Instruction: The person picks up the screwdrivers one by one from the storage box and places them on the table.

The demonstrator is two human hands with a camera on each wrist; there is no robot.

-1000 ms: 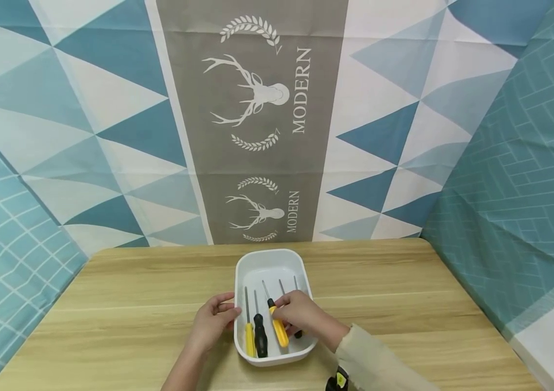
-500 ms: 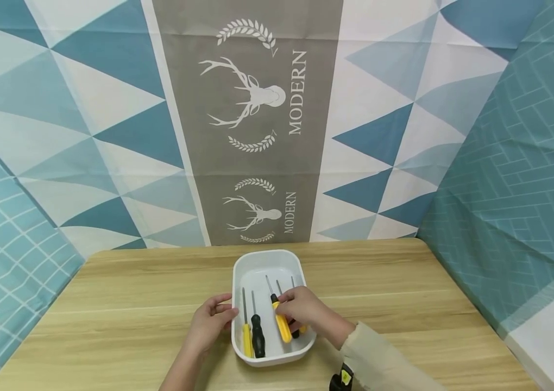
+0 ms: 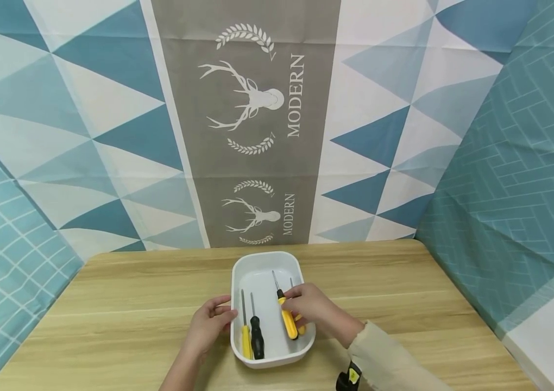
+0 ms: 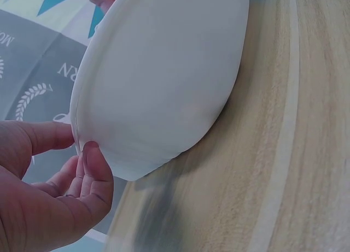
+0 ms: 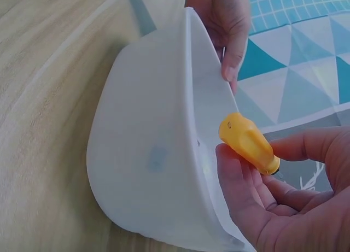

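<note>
**Yellow-handled driver in the right fingers, tray rim in the left**

Right hand (image 3: 312, 304): thumb and fingers closed in a pinch on the handle of a yellow screwdriver (image 3: 288, 320). Black collar just ahead of the fingertips; thin shaft beyond it, pointing away from the person; rounded butt end trailing back toward the person. Whether the tip touches the tray floor cannot be told.

Left hand (image 3: 210, 324): thumb and fingers pinch the left rim of a white tray (image 3: 275, 363). Thumb at the rim, other fingers along the outside wall. The tray stands on a wooden table (image 3: 150, 293), between the two hands.

Inside the tray, just across the rim from the left fingers: a slim yellow-handled screwdriver (image 3: 246, 341), and close on its right a black-handled screwdriver (image 3: 257, 338). Both lie lengthwise, handles nearer the person than the left fingertips, shafts reaching forward.

Under the right fingers: a second yellow handle (image 3: 302, 326), partly hidden by the hand. A bit of black shows beneath the held driver's butt; its owner is unclear.

Behind the right fingers: a pale sleeve (image 3: 386, 353), with a small black item (image 3: 348, 378) bearing a yellow patch just beside it. Well beyond both hands' fingers: patterned cloth (image 3: 238, 108) printed with deer heads and "MODERN".
</note>
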